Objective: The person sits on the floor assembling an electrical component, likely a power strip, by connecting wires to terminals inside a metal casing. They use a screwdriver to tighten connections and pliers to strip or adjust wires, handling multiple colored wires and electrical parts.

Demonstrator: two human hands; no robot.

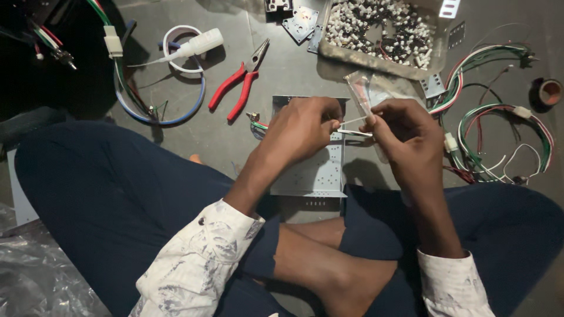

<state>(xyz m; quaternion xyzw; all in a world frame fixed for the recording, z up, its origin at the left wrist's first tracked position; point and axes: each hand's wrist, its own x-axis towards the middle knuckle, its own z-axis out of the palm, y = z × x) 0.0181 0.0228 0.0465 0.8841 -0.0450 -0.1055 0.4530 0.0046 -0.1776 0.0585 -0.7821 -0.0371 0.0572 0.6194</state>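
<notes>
My left hand (305, 126) and my right hand (405, 132) meet over a perforated grey metal plate (317, 173) that lies on the floor between my knees. Both pinch thin white strips, like cable ties (354, 126), that cross between the fingertips. My right hand also grips a small clear plastic bag (364, 88) that sticks up behind it. I sit cross-legged in dark trousers and a patterned white shirt.
Red-handled pliers (239, 85) lie left of the plate. A clear tray of white connectors (382, 29) stands at the back. Bundles of red, green and white wires (499, 126) lie at the right, a tape roll (549, 91) beyond. A white squeeze bottle (197, 44) and blue cable loop (158, 105) lie at the left.
</notes>
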